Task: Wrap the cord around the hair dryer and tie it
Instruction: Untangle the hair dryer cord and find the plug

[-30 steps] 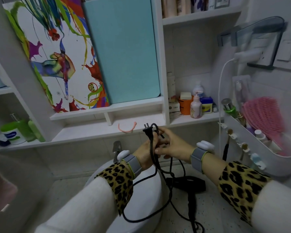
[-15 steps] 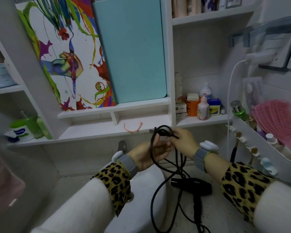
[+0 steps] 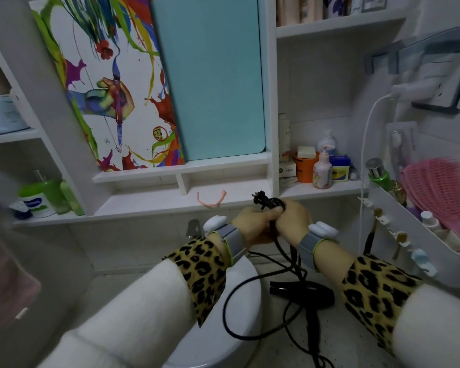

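Observation:
A black hair dryer (image 3: pixel 307 294) hangs below my hands, nozzle pointing left, handle down. Its black cord (image 3: pixel 231 298) droops in loose loops beside it and rises to my hands. My left hand (image 3: pixel 252 224) and my right hand (image 3: pixel 294 221) are pressed together, both gripping a gathered bundle of the cord. The black plug (image 3: pixel 260 199) sticks out above my fingers, pointing up and left.
A white toilet lid (image 3: pixel 218 338) lies under my left forearm. White shelves (image 3: pixel 170 203) behind hold bottles, jars and a pink hair band (image 3: pixel 211 200). A white wall basket (image 3: pixel 414 240) with a pink brush (image 3: pixel 436 187) hangs at right, and a white cable (image 3: pixel 365 144) runs down beside it.
My hands have closed together, pulling the open cord loop into a tight bundle. The plug now sticks out above my fingers, and the dryer hangs a little lower.

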Motion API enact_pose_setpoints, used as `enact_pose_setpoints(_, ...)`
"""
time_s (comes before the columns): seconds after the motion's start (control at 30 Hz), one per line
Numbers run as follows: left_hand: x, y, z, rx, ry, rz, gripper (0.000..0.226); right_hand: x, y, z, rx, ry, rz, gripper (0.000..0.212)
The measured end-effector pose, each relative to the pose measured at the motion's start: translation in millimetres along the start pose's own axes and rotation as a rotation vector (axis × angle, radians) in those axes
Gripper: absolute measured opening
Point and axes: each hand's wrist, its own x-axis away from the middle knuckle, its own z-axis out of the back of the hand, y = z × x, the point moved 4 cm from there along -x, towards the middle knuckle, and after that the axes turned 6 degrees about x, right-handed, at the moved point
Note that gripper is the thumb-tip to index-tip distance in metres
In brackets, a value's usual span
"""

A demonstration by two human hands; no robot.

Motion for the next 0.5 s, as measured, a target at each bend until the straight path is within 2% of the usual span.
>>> enact_pose_setpoints(0.1, -7.4, -3.1, 14.1, 0.203, 0.038, 0.021, 0.026, -5.9, 12.6, 8.0, -0.164, -0.131, 0.018, 0.025)
enact_pose_setpoints(0.2, -18.0, -4.0, 50.5, 0.169, 0.206, -0.023, 0.024, -17.6, 28.8, 21.9, -0.259, -0.18, -0.016, 0.025)
enact_pose_setpoints(0.27, -22.2, -1.4, 82.4, 0.093, 0.4, -0.036, 0.023, -31.2, 37.6, 41.1, -0.33, -0.063, -0.091, 0.026)
enact_pose_setpoints(0.33, -26.6, -5.6, 113.5, -0.032, 0.513, -0.022, 0.022, -42.2, 45.0, 66.5, -0.426, 0.114, -0.196, 0.03)
enact_pose_setpoints(0.4, -32.0, -15.2, 137.6, -0.128, 0.563, 0.014, 0.017, -50.3, 45.2, 88.6, -0.506, 0.241, -0.205, 0.034)
enact_pose_setpoints(0.5, -35.7, -26.9, 147.7, -0.12, 0.568, 0.038, 0.027, -53.4, 28.2, 103.2, -0.511, 0.295, -0.112, 0.021)
